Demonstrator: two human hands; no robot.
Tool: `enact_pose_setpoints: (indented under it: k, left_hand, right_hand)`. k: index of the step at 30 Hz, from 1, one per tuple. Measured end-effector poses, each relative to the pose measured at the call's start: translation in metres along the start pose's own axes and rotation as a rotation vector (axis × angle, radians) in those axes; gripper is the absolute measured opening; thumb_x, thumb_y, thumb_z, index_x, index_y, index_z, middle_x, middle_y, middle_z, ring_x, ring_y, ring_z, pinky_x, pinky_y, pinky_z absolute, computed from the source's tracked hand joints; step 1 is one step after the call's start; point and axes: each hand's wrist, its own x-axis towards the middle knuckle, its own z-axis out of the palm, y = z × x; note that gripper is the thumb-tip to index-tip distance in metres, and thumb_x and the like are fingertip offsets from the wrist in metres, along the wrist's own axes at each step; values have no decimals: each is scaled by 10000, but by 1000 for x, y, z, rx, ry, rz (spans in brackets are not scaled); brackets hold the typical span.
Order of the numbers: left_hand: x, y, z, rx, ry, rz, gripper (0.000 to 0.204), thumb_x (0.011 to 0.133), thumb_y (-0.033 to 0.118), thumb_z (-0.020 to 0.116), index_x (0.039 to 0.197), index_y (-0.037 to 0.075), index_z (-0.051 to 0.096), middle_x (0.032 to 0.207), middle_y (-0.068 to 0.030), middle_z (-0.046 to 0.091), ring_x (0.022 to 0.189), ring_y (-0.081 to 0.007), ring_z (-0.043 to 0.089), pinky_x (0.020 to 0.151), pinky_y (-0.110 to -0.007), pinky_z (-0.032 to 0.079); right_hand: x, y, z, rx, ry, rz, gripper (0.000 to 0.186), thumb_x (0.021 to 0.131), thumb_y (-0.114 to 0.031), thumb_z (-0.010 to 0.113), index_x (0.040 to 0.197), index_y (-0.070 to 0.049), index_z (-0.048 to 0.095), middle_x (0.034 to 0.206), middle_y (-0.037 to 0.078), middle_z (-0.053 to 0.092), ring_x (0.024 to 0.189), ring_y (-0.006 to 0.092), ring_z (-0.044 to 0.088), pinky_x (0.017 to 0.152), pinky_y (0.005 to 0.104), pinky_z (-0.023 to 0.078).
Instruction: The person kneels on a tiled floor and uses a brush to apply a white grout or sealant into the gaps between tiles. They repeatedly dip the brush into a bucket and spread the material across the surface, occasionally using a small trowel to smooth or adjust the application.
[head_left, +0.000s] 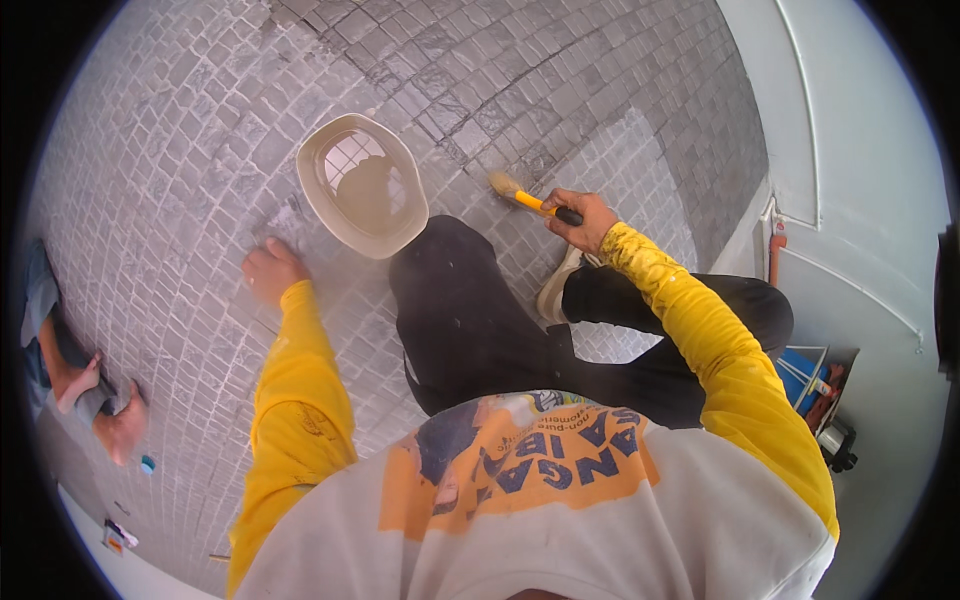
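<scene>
In my right hand [582,218] is a paintbrush [530,201] with a yellow and black handle, the fingers closed around its dark end. Its tan bristles point left, at the grey paving [480,130], close to the line between darker, wet-looking stones and paler ones. My left hand [272,272] rests on the paler stones, its thumb apart from the fingers and no object visible in it. Between my hands and a little farther off stands a cream plastic tub [412,215] containing a murky beige liquid [370,195]. The tub's near side is beside my knee.
At the far left another person's bare feet [118,425] rest on the paving, near a small blue cap [148,464]. A pale wall [870,130] with pipes runs along the right. Beside it lie a blue item [798,376] and tools. My shoe [556,285] is below the brush.
</scene>
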Motion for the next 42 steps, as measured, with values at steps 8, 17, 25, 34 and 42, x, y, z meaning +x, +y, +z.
enact_pose_setpoints:
  k: [8, 17, 25, 34, 42]
  left_hand:
    - [-2, -3, 3, 11, 4, -4, 427, 959, 422, 500, 991, 11, 612, 1098, -209, 601, 1018, -408, 579, 869, -509, 473]
    - [-2, -11, 12, 13, 23, 10, 409, 963, 422, 513, 989, 26, 609, 1066, -191, 607, 983, -395, 596, 827, -510, 485]
    - [-4, -12, 13, 1, 92, 46, 388, 959, 408, 527, 979, 28, 606, 1045, -187, 609, 953, -396, 596, 801, -509, 487]
    - [-3, -11, 12, 7, 83, 46, 391, 958, 404, 528, 989, 22, 607, 1070, -191, 607, 978, -399, 589, 820, -510, 480]
    - [-2, -11, 12, -11, 57, 31, 406, 960, 416, 514, 1001, 24, 611, 1089, -188, 607, 992, -398, 586, 844, -504, 469]
  right_hand:
    - [54, -6, -34, -152, -227, -142, 254, 793, -28, 733, 1040, -83, 708, 922, 62, 709, 816, 160, 645, 790, 305, 521]
    - [76, -28, -12, -179, -267, -79, 266, 758, -181, 712, 1013, -107, 739, 863, 130, 727, 781, 257, 703, 739, 356, 546]
    - [83, -32, 12, 278, 225, -99, 277, 833, -169, 698, 1090, -66, 694, 785, 37, 676, 730, 87, 645, 681, 242, 525]
    - [-22, 11, 23, 34, -24, -108, 244, 830, -55, 696, 1074, -40, 693, 1006, 126, 701, 865, 271, 697, 797, 344, 545]
    - [22, 6, -28, -543, 63, -122, 288, 798, 32, 701, 1059, -88, 714, 1014, 134, 662, 920, 345, 673, 864, 359, 551]
